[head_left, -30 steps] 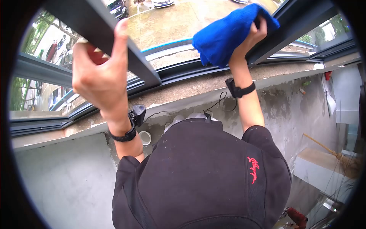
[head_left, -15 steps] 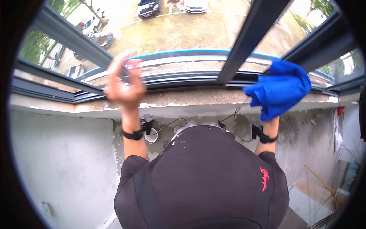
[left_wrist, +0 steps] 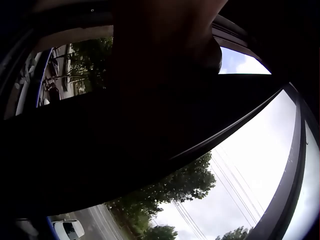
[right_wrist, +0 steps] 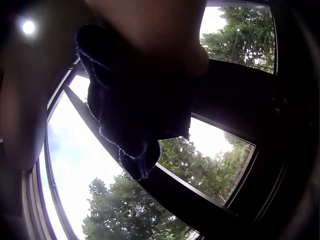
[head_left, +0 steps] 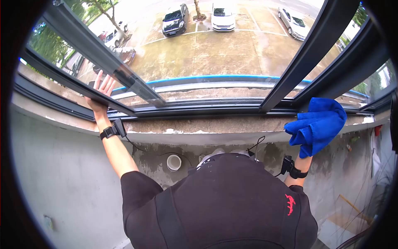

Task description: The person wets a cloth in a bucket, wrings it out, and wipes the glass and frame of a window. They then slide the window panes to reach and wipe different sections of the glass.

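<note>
My left hand (head_left: pixel 98 106) is raised at the left side of the window, fingers straight and spread. Its palm lies against the dark sash frame (head_left: pixel 74 81), which crosses in front of part of the hand. In the left wrist view the same hand and frame are dark silhouettes. On the right, a blue cloth (head_left: pixel 317 126) hangs in folds over my right hand and hides it in the head view. The right wrist view shows the right hand (right_wrist: pixel 155 35) in shadow, holding the bunched cloth, whose edges dangle before the window.
A rough concrete sill (head_left: pixel 215 124) runs below the window track (head_left: pixel 207 112). Another dark upright frame (head_left: pixel 306 58) stands right of centre. A white bucket (head_left: pixel 174 162) sits on the floor below. Cables trail from the wrist cameras. Parked cars are outside.
My left hand has left the frame bar it was gripping, moved left and flattened against another sash frame. My right hand has come down and back from the window with the cloth. The head view has shifted.
</note>
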{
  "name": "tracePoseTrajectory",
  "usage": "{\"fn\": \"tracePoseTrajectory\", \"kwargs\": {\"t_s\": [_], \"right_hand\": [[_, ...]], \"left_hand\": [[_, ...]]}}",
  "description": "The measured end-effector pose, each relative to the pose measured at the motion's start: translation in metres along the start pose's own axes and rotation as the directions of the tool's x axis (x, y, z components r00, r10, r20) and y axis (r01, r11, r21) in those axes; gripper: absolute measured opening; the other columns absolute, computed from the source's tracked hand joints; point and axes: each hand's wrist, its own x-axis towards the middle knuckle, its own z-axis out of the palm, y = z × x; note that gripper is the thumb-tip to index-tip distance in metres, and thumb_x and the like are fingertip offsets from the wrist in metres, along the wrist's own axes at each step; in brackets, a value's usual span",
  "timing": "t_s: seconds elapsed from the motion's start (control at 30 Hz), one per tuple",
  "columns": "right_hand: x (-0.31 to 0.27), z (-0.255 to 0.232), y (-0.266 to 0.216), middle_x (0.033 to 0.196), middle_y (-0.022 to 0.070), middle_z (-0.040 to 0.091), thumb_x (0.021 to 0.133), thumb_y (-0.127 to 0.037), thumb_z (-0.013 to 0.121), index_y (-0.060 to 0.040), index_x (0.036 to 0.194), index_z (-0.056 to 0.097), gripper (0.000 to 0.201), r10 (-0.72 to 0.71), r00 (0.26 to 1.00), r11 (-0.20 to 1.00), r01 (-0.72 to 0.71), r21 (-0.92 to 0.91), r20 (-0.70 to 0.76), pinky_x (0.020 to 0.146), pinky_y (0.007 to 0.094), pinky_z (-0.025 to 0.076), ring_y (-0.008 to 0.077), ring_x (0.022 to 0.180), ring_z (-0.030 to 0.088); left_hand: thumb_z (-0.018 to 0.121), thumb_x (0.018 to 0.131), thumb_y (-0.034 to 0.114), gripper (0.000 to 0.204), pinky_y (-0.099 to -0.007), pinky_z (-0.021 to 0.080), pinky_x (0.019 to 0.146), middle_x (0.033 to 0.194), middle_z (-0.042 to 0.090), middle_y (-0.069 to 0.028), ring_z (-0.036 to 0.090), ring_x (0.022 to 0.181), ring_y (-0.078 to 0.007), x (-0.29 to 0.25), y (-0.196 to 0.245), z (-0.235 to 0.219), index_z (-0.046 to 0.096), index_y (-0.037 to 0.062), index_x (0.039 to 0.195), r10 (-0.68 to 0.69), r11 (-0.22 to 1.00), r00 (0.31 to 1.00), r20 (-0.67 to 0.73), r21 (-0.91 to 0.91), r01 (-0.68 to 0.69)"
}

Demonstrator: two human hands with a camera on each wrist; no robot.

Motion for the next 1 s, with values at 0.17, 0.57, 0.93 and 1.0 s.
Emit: {"fn": "tracePoseTrajectory", "kwargs": {"t_s": [0.17,0.57,0.93,1.0], "right_hand": [[-0.003,0.011,0.003,0.106,0.0116,0.065,0.097,-0.016,0.061,0.0032,0.116,0.056,0.028,-0.009,1.0,1.0,0.009,0.008,0.008,0.085,0.0338,0.051,0.0209,0.089,0.063],[-0.025,0.015,0.004,0.103,0.0113,0.066,0.097,-0.015,0.06,0.0028,0.116,0.057,0.027,0.035,0.999,0.999,-0.035,0.025,0.007,0.083,0.0328,0.052,0.0202,0.084,0.064],[-0.033,-0.015,-0.017,0.101,0.011,0.067,0.097,-0.014,0.06,0.0025,0.116,0.058,0.025,0.083,0.996,0.995,-0.082,0.063,-0.019,0.08,0.0319,0.053,0.0196,0.08,0.065],[-0.032,-0.022,-0.022,0.1,0.011,0.067,0.097,-0.014,0.06,0.0024,0.115,0.058,0.025,0.105,0.994,0.992,-0.103,0.069,-0.021,0.08,0.0318,0.053,0.0194,0.08,0.065]], "left_hand": [[0.046,0.081,0.085,0.123,-0.0571,0.013,0.122,0.158,0.014,-0.0388,0.017,0.148,-0.0519,-0.004,-0.007,0.028,0.013,-0.0048,0.157,0.049,0.997,0.995,-0.081,0.056,-0.045],[0.033,0.074,0.097,0.13,-0.0452,0.037,0.114,0.125,0.057,-0.0269,0.047,0.134,-0.0432,-0.001,-0.058,0.024,0.032,-0.0102,0.146,0.065,0.955,0.972,0.226,-0.297,0.005],[0.025,0.075,0.097,0.128,-0.0548,0.041,0.11,0.144,0.038,-0.0435,0.048,0.132,-0.0497,-0.025,-0.067,0.131,0.022,-0.0012,0.156,0.144,0.959,0.989,0.038,0.24,-0.149],[0.027,0.075,0.097,0.128,-0.0558,0.035,0.114,0.147,0.032,-0.045,0.041,0.138,-0.0513,-0.027,-0.068,0.135,0.018,-0.0001,0.158,0.097,0.978,0.994,0.058,0.178,-0.106]]}}
